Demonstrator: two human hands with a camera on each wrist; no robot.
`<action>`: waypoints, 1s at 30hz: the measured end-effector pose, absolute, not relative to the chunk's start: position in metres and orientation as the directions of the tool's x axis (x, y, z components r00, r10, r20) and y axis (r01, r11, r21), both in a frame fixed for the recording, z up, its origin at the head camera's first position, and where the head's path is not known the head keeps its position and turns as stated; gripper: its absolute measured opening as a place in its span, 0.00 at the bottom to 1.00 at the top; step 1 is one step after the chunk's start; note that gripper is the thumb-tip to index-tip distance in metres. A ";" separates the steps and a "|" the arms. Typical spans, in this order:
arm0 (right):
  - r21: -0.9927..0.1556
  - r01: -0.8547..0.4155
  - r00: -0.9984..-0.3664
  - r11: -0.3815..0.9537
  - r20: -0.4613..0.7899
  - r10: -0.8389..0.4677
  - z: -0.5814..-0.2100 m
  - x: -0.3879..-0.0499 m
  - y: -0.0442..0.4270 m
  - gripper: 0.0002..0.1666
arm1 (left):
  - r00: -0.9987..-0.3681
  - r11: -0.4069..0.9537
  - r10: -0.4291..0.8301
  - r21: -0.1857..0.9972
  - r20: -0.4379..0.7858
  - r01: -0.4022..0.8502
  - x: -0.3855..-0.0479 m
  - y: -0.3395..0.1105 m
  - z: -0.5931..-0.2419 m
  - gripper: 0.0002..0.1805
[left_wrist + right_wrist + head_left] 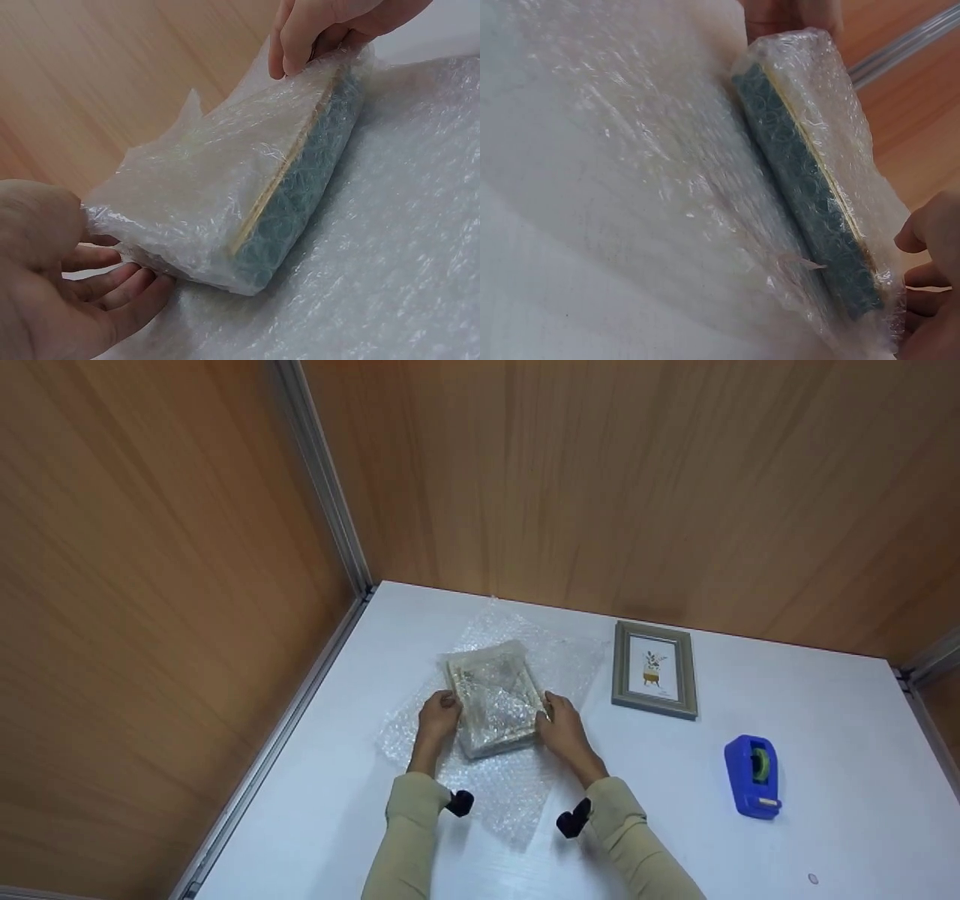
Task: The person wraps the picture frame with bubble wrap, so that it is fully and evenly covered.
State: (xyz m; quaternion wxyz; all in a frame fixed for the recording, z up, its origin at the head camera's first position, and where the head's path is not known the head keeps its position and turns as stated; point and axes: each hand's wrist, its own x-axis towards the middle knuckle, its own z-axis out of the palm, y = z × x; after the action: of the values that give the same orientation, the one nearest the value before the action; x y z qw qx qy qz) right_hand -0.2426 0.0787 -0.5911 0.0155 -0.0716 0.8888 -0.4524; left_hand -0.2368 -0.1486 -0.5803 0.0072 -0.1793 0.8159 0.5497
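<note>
A picture frame wrapped in bubble wrap point(496, 690) lies between the two hands in the head view, slightly turned. Its gold-coloured rim and blue-green side show through the film in both wrist views. My left hand point(438, 718) holds the left edge, its fingers point(124, 289) partly beneath the wrapping. On the opposite edge, my right hand point(564, 733) pinches the wrapping and frame between thumb and fingers. Under the bundle spreads a loose sheet of bubble wrap point(499, 802), reaching out on several sides.
An unwrapped grey picture frame point(621, 667) with a plant print lies at the back right. Nearer the right side stands a blue tape dispenser point(742, 780) with a green-looking roll. The white table point(330, 787) meets wooden panels point(600, 495) behind and at the left.
</note>
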 end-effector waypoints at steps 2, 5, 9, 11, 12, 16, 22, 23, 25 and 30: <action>-0.817 -0.092 -0.989 0.569 0.007 -0.150 -0.590 -0.244 0.080 0.29 | -0.937 0.319 -0.278 0.900 -0.210 -0.297 -0.237 -0.149 -0.581 0.22; -0.831 -0.063 -0.988 0.553 -0.027 -0.152 -0.590 -0.247 0.082 0.28 | -0.938 0.314 -0.278 0.903 -0.207 -0.293 -0.237 -0.149 -0.582 0.22; -0.851 -0.042 -0.989 0.524 -0.038 -0.140 -0.589 -0.249 0.082 0.25 | -0.936 0.323 -0.293 0.902 -0.194 -0.288 -0.238 -0.148 -0.583 0.20; -0.860 -0.033 -0.990 0.510 -0.042 -0.134 -0.587 -0.248 0.082 0.24 | -0.935 0.324 -0.297 0.900 -0.195 -0.291 -0.238 -0.148 -0.583 0.20; -0.862 -0.028 -0.990 0.506 -0.046 -0.133 -0.586 -0.248 0.082 0.24 | -0.933 0.324 -0.302 0.899 -0.197 -0.295 -0.238 -0.148 -0.583 0.20; -0.867 -0.013 -0.991 0.498 -0.056 -0.124 -0.582 -0.248 0.083 0.23 | -0.931 0.320 -0.307 0.900 -0.197 -0.296 -0.237 -0.148 -0.582 0.21; -0.869 -0.024 -0.992 0.494 -0.041 -0.120 -0.578 -0.248 0.084 0.22 | -0.926 0.291 -0.312 0.906 -0.215 -0.308 -0.236 -0.148 -0.579 0.21; -0.871 -0.026 -0.992 0.490 -0.038 -0.120 -0.578 -0.248 0.084 0.22 | -0.926 0.289 -0.310 0.906 -0.216 -0.308 -0.236 -0.148 -0.579 0.21; -0.877 -0.028 -0.992 0.479 -0.034 -0.120 -0.577 -0.247 0.085 0.22 | -0.929 0.288 -0.304 0.909 -0.211 -0.301 -0.236 -0.148 -0.578 0.21; -0.889 -0.028 -0.992 0.456 -0.032 -0.125 -0.577 -0.242 0.089 0.22 | -0.935 0.284 -0.294 0.916 -0.198 -0.284 -0.234 -0.148 -0.578 0.21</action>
State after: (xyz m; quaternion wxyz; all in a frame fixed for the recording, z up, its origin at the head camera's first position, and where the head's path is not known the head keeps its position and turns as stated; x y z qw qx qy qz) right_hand -0.2423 0.0886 -0.5770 0.0464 -0.0449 0.8520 -0.5196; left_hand -0.2340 -0.1475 -0.5778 -0.0044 -0.1801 0.8013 0.5705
